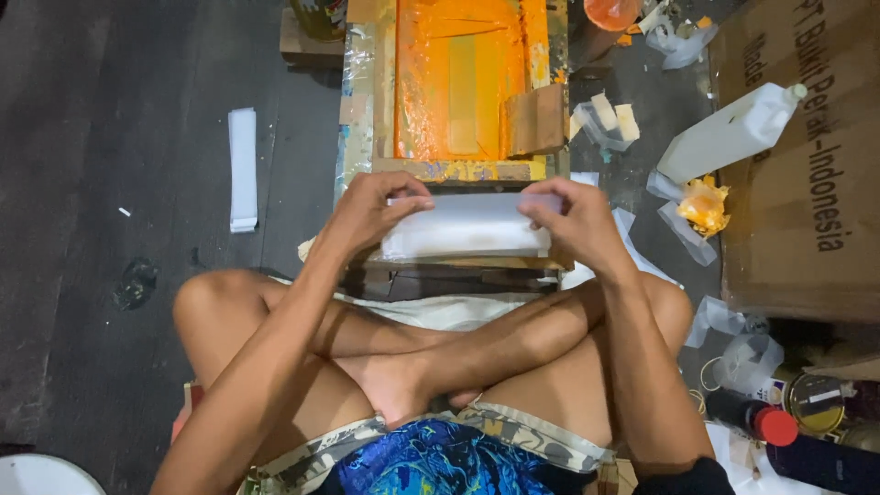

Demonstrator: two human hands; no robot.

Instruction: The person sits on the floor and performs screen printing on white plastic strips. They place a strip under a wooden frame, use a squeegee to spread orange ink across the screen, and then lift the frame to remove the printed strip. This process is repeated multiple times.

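A white plastic sheet (467, 225) lies flat on a low wooden stand (458, 264), right in front of the person's crossed legs. Both hands hold it, one at each end.

The left hand (371, 211) has its grip curled over the left end of the sheet. The fingers bend down onto the top edge and the thumb sits near the corner. The grip is closed on the sheet, not wide open.

The right hand (573, 215) does the same at the right end. Its fingers pinch the top right corner, and the palm rests by the edge. That grip is also closed on the sheet.

Just behind the sheet is a wooden printing frame (458, 170). It is covered with bright orange paint (458, 73). A brown piece of cardboard (536, 119) leans on the frame's right side.

To the left, on the dark floor (110, 183), lies a long white strip (242, 170), well apart from the hands.

To the right is a white plastic jug (724, 137) lying on its side, leaning on a big cardboard box (807, 229). Near the jug is a crumpled orange-stained rag (704, 206). Clear plastic scraps (683, 234) lie around it.

Lower right there is a bottle with a red cap (775, 424) and a round tin can (816, 401).
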